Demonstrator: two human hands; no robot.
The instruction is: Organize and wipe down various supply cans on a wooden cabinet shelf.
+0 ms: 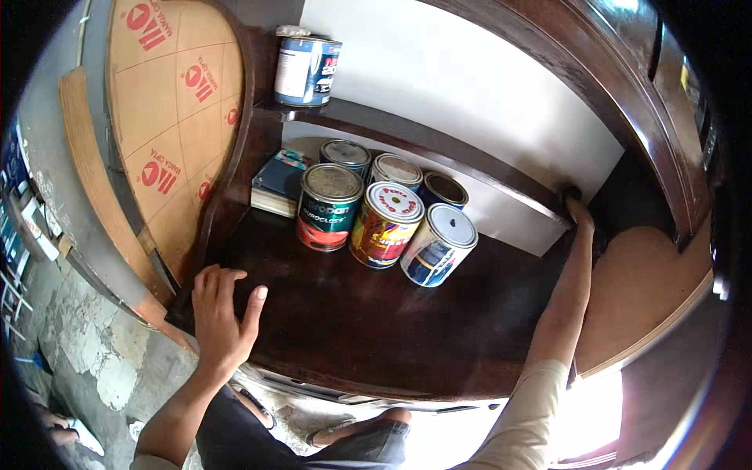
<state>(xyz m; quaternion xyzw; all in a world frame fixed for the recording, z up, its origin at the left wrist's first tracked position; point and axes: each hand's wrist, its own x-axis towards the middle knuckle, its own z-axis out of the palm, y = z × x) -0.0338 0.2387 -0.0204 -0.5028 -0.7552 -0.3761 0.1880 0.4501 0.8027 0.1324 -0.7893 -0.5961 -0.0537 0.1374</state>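
My left hand (225, 317) is at the left front of a dark, glossy wooden top (352, 321), its fingers apart and nothing in them. Stretched out to the far right, my right hand (580, 210) is at the right end of a narrow dark shelf (431, 141). Its fingers are bent around or against a small dark rounded lump (572, 191), which I cannot make out. Shadow and the hand itself hide most of those fingers. The shelf runs along a white back panel (462, 63).
Several paint cans stand grouped on the top, including a green-and-red can (329, 215), a yellow-and-red can (382, 235) and a white-and-blue can (435, 254). Behind them lies a dark book-like block (278, 180). A blue can (307, 74) stands on the shelf. Cardboard-coloured sheeting (184, 102) covers the left side.
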